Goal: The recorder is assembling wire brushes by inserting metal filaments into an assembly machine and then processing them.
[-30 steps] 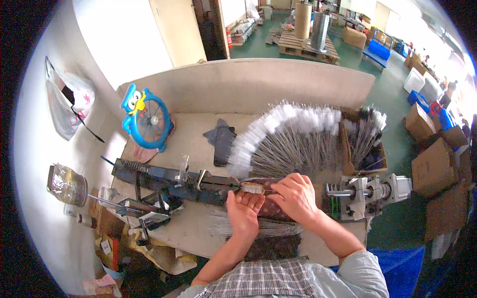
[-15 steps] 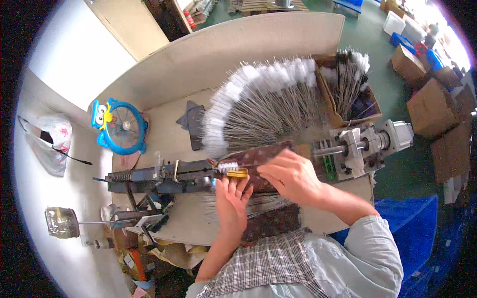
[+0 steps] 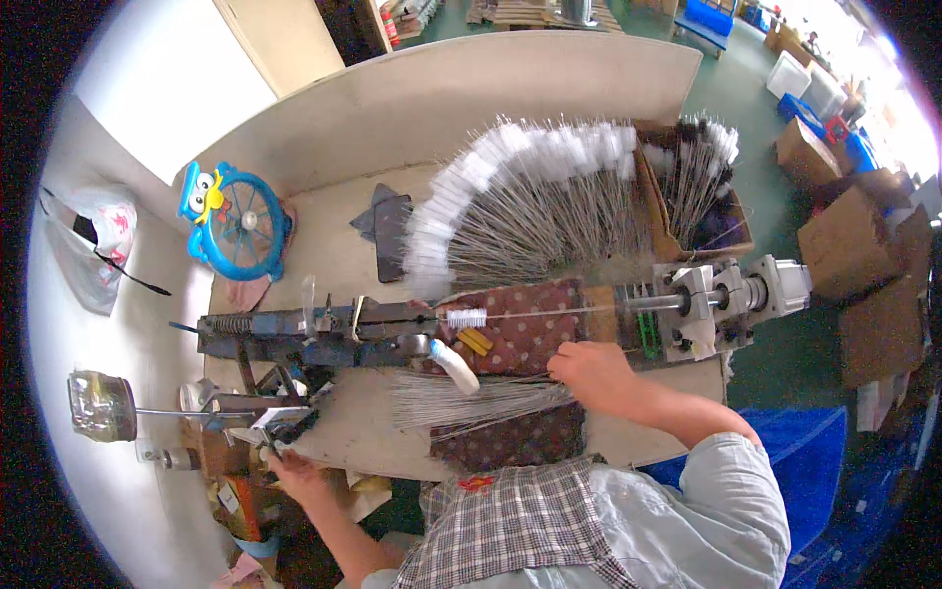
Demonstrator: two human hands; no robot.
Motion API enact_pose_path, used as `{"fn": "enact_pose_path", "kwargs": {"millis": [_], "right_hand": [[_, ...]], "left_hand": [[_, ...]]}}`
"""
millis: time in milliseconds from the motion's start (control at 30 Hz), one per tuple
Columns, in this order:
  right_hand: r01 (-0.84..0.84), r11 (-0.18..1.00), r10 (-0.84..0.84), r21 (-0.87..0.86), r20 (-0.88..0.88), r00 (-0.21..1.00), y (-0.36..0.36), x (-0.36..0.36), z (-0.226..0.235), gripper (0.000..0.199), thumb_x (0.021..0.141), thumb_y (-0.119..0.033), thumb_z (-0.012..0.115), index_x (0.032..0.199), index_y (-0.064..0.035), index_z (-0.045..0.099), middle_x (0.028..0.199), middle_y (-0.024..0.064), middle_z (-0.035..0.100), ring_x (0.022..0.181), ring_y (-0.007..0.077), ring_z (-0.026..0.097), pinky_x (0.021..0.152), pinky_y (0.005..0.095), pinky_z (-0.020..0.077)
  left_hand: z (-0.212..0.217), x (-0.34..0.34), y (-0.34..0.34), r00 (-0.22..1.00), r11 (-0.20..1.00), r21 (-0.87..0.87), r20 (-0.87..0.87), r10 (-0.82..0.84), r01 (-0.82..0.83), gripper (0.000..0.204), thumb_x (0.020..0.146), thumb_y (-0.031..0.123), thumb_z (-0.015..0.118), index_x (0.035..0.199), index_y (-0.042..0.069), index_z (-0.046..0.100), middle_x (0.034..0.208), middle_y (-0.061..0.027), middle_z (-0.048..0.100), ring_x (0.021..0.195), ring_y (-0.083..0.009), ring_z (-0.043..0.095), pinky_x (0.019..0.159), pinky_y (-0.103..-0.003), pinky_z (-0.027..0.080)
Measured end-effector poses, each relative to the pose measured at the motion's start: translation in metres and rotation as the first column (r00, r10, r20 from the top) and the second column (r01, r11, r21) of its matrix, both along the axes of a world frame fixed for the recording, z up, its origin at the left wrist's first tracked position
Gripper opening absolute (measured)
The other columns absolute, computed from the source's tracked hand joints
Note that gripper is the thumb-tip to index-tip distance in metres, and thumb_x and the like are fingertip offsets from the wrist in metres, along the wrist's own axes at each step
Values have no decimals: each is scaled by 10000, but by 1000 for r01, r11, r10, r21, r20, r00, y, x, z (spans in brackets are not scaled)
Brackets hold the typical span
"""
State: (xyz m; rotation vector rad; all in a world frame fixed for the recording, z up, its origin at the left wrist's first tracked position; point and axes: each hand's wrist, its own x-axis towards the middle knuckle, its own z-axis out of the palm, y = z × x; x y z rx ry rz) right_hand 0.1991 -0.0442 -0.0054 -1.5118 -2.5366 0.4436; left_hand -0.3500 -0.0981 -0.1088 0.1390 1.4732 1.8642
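My left hand (image 3: 297, 478) is at the lower left, its fingers closed round a dark lever (image 3: 271, 450) under the bench machine (image 3: 294, 339). My right hand (image 3: 593, 377) has its fingers pinched at the right end of a pile of thin metal wires (image 3: 481, 402), apparently on a wire. Above it, a small white bristle brush (image 3: 466, 318) sits in the machine; its wire stretches right to the motor-driven spindle (image 3: 670, 302). Beneath lies a dotted brown cloth (image 3: 530, 334), bearing a yellow block (image 3: 475, 341). A white curved tube (image 3: 454, 366) points toward the cloth.
White-tipped wire brushes (image 3: 530, 196) fan across the back of the table, beside a cardboard box (image 3: 664, 211) of more brushes. A phone (image 3: 392, 236) and blue toy-shaped fan (image 3: 240, 226) stand left. A blue bin (image 3: 785, 471) is at the right.
My left hand has left the yellow block and moved down left to the lever. My right hand has come down from the cloth to the wire pile. The view has shifted slightly.
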Motion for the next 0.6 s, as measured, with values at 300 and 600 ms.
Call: {"fn": "enact_pose_path", "kwargs": {"millis": [300,600], "right_hand": [[18,991,4,-136,161,987,-4,3,11,210,709,-77,573,917,-77,550,824,93,561,786,292,616,612,408,510],[74,970,-43,-230,137,990,-4,-3,11,216,724,-52,559,939,-42,548,888,139,554,767,334,618,616,427,529]], "left_hand": [[33,71,15,979,972,-132,-86,185,-195,381,880,433,496,1077,109,533,962,-55,572,881,-185,545,723,-329,452],[66,278,60,739,764,194,194,-645,616,302,881,216,518,1099,9,484,1022,-108,543,939,-252,538,872,-405,454]]}}
